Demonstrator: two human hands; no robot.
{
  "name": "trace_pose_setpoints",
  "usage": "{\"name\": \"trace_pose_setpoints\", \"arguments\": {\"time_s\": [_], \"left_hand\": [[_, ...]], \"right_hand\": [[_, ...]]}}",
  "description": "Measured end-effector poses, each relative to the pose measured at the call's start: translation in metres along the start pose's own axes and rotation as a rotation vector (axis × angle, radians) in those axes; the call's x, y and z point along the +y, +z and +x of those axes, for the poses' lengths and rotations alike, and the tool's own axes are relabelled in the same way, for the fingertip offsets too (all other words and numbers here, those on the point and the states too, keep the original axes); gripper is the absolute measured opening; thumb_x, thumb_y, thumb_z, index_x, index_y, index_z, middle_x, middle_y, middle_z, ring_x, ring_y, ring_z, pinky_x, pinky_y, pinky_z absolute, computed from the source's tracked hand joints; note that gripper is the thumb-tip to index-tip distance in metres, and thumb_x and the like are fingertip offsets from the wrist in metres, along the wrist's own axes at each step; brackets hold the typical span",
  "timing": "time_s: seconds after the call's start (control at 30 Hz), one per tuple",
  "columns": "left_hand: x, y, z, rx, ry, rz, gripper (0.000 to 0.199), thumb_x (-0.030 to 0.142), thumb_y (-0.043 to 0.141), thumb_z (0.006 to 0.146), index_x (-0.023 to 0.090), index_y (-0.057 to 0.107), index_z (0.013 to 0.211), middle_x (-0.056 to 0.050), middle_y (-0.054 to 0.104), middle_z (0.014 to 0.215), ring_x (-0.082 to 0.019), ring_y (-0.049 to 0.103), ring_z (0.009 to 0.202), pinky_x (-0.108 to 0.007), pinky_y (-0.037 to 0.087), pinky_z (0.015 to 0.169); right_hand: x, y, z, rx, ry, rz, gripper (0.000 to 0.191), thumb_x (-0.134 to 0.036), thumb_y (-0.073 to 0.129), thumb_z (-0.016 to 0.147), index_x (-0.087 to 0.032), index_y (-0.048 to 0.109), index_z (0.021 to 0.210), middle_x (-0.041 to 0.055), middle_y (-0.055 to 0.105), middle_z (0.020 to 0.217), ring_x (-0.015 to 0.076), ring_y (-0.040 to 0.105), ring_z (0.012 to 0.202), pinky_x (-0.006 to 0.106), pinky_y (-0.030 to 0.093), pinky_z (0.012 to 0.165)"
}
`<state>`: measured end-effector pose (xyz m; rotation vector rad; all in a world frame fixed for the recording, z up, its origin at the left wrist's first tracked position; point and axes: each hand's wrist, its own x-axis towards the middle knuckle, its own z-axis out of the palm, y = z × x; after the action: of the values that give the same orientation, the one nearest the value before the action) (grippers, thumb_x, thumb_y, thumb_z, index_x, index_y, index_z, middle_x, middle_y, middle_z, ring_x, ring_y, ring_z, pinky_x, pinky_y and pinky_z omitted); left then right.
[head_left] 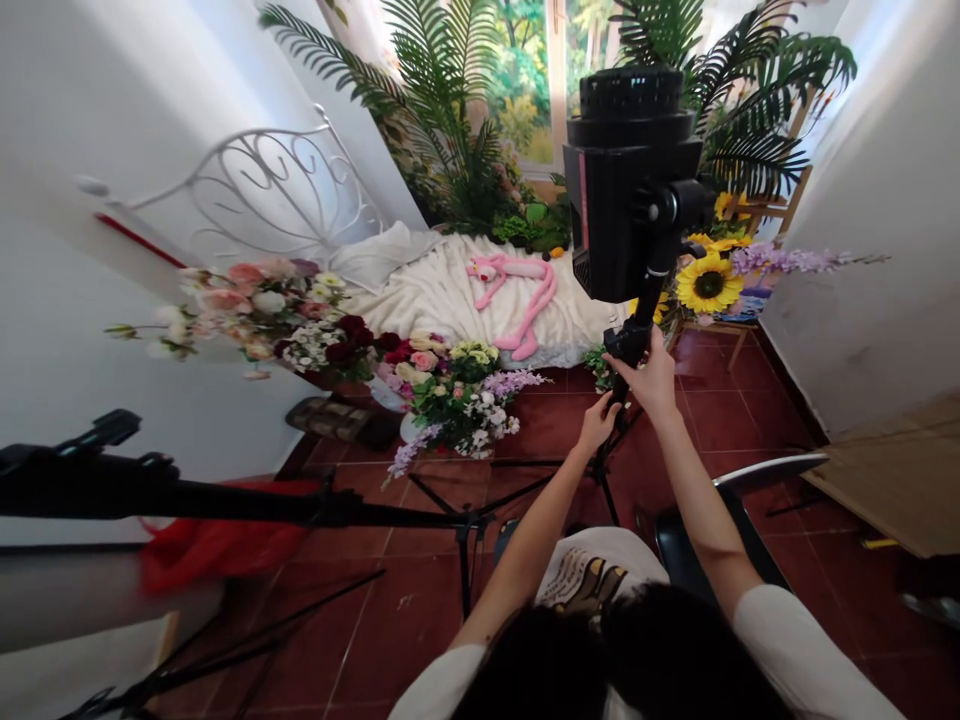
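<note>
A black studio light (626, 200) sits on top of a black light stand (658, 285) in front of me, right of the middle. My right hand (651, 378) is closed on the stand at its black locking collar (628, 343), just under the light. Lower down, my left hand (598, 424) wraps round the same pole. Parts of the pole and collar are covered by my fingers. The stand's legs spread over the floor below my hands.
At left a second black stand (247, 503) reaches across the floor. A flower bouquet (457, 395), a bed with a cream blanket (442, 285) and a pink plush toy (525, 270) lie ahead. Sunflowers (709, 285) stand right, near a black chair (739, 530) and cardboard (900, 470).
</note>
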<state>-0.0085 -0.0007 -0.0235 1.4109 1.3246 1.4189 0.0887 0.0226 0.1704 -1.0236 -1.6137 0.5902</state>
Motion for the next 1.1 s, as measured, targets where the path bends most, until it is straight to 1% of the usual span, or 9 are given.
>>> {"name": "trace_pose_setpoints", "arguments": {"time_s": [0.13,0.23,0.33,0.4,0.5,0.63,0.83,0.97,1.1], "left_hand": [[0.006,-0.001,-0.001,-0.022,0.000,0.016,0.044,0.044,0.049,0.089,0.016,0.057,0.122,-0.011,0.067,0.113,-0.022,0.064,0.101,-0.038,0.049,0.093],[0.010,-0.002,-0.001,-0.058,0.028,0.029,0.044,0.041,0.054,0.086,0.016,0.054,0.122,-0.010,0.067,0.110,-0.020,0.064,0.098,-0.036,0.049,0.091],[0.007,0.000,-0.002,-0.081,0.059,0.039,0.045,0.032,0.063,0.079,0.015,0.054,0.119,-0.010,0.066,0.112,-0.022,0.062,0.100,-0.037,0.049,0.092],[0.003,0.002,-0.002,-0.065,0.036,0.057,0.042,0.026,0.064,0.074,0.013,0.056,0.114,-0.012,0.066,0.111,-0.023,0.062,0.101,-0.039,0.048,0.092],[-0.003,0.004,-0.002,-0.066,0.009,0.056,0.043,0.020,0.063,0.072,0.012,0.055,0.114,-0.013,0.065,0.112,-0.024,0.062,0.102,-0.040,0.048,0.093],[-0.005,0.004,-0.002,-0.053,-0.029,0.014,0.045,0.021,0.057,0.077,0.015,0.052,0.122,-0.012,0.063,0.119,-0.023,0.060,0.108,-0.039,0.046,0.097],[0.002,0.001,-0.003,-0.043,-0.102,-0.003,0.034,0.022,0.046,0.086,0.014,0.056,0.117,-0.011,0.065,0.115,-0.021,0.060,0.105,-0.037,0.044,0.098],[0.010,0.001,-0.003,-0.028,-0.128,-0.007,0.033,0.020,0.043,0.086,0.015,0.058,0.115,-0.009,0.065,0.114,-0.018,0.060,0.104,-0.033,0.043,0.097],[0.015,0.004,-0.002,0.002,-0.162,-0.016,0.026,0.017,0.042,0.084,0.014,0.062,0.101,-0.007,0.067,0.107,-0.016,0.059,0.098,-0.028,0.044,0.092]], "right_hand": [[0.002,0.004,0.005,-0.017,0.021,-0.120,0.062,-0.041,0.072,0.071,-0.019,0.048,0.124,0.0064,0.068,0.095,0.0259,0.065,0.092,0.040,0.052,0.082],[0.023,0.008,-0.012,-0.055,0.052,-0.170,0.059,-0.038,0.071,0.071,-0.019,0.047,0.121,0.0078,0.068,0.095,0.0260,0.066,0.088,0.038,0.052,0.077],[0.050,0.017,-0.036,-0.150,0.148,-0.229,0.054,-0.035,0.068,0.070,-0.017,0.048,0.116,0.0095,0.068,0.090,0.0276,0.067,0.083,0.037,0.052,0.071],[0.065,0.023,-0.050,-0.183,0.210,-0.266,0.051,-0.033,0.066,0.070,-0.016,0.047,0.115,0.0104,0.069,0.088,0.0289,0.067,0.082,0.037,0.052,0.070],[0.076,0.031,-0.060,-0.150,0.255,-0.306,0.053,-0.030,0.064,0.070,-0.015,0.044,0.118,0.0120,0.069,0.088,0.0303,0.067,0.083,0.038,0.051,0.071],[0.077,0.034,-0.060,-0.132,0.238,-0.284,0.056,-0.030,0.064,0.070,-0.017,0.041,0.119,0.0108,0.069,0.088,0.0293,0.067,0.081,0.036,0.051,0.070],[0.078,0.020,-0.061,-0.235,0.216,-0.103,0.051,-0.038,0.067,0.072,-0.018,0.045,0.114,0.0110,0.068,0.095,0.0259,0.068,0.084,0.037,0.053,0.074],[0.086,-0.001,-0.080,-0.233,0.219,0.046,0.045,-0.044,0.066,0.074,-0.020,0.048,0.107,0.0112,0.066,0.105,0.0214,0.065,0.094,0.035,0.053,0.080],[0.094,-0.015,-0.116,-0.150,0.329,-0.035,0.038,-0.052,0.062,0.076,-0.020,0.051,0.093,0.0081,0.066,0.087,0.0190,0.063,0.077,0.033,0.052,0.072]]}}
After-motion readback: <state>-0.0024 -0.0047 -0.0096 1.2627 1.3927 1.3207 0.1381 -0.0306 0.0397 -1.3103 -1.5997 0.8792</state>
